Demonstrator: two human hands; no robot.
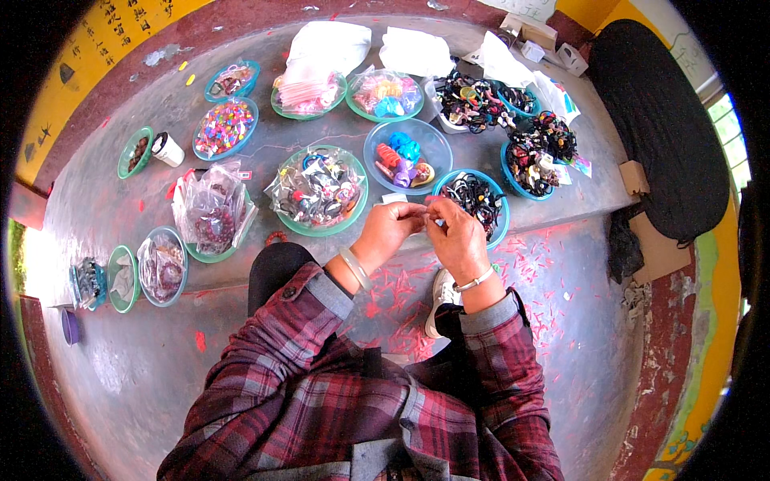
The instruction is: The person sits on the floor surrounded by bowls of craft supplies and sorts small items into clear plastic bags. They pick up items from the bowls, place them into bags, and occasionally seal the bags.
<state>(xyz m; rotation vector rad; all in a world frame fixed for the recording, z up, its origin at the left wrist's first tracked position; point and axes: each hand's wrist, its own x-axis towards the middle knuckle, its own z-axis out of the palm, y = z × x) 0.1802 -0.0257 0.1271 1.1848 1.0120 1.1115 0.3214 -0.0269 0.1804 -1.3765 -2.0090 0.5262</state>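
Observation:
My left hand (387,234) and my right hand (460,240) meet fingertip to fingertip in front of me. Both are closed in a pinch; whatever small thing sits between them is too hidden to name. Just beyond the right hand is a blue bowl (504,218) of black hair ties. A clear blue basin (377,138) with red, blue and purple hair scrunchies lies past the fingertips. Left of my left hand stands a green bowl (362,200) filled with bagged hair ties and small trinkets.
More bowls cover the grey ledge: colourful beads (226,127), pink packets (309,94), bagged dark beads (215,220) and piled black hair ties (473,100). A white cup (167,150) stands at left. Red scraps (401,329) litter the lower floor. A black oval object (662,128) leans at right.

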